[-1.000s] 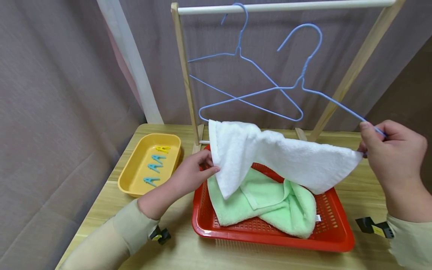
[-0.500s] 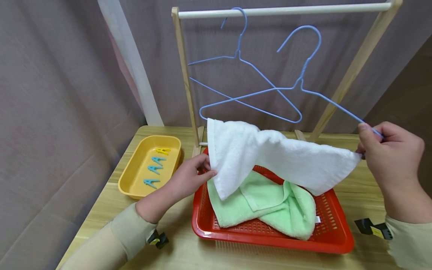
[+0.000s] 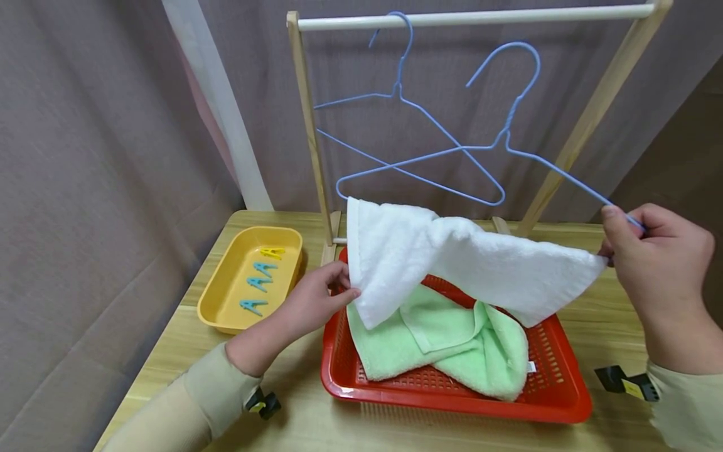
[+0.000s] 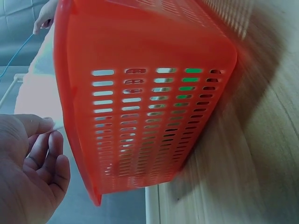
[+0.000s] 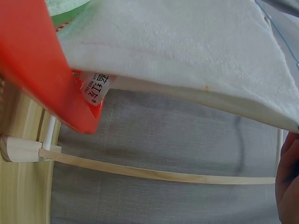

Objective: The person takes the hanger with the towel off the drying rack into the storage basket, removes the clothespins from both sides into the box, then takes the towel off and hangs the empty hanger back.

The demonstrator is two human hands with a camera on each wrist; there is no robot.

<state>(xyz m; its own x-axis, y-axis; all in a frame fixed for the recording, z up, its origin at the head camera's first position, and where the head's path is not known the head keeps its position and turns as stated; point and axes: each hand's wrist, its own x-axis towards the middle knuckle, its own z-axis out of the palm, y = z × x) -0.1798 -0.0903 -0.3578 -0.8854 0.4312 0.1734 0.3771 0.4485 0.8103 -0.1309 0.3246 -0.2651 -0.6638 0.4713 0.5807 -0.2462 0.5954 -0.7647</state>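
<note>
A white towel [image 3: 463, 257] is draped over the lower bar of a blue wire hanger [image 3: 511, 125], above a red basket [image 3: 452, 402]. With thumb and fingers my left hand [image 3: 313, 298] pinches the towel's left edge; in the left wrist view that hand [image 4: 32, 163] is beside the basket's perforated wall. My right hand [image 3: 661, 257] grips the hanger's right end together with the towel's right corner. Most of the hanger's lower bar is hidden by the towel. Inside the basket lies a crumpled light green towel [image 3: 497, 358]. A printed label [image 5: 97, 87] shows under the white towel's edge.
Behind the basket stands a wooden rack with a white top rail [image 3: 480, 17]. Another blue hanger [image 3: 432, 113] hangs from it. A yellow tray [image 3: 217, 295] on the left holds several blue clothespins [image 3: 260, 284] and a yellow clothespin [image 3: 273, 252].
My left hand has shifted slightly down and left with the towel's edge. The right hand still holds the hanger and corner in nearly the same place.
</note>
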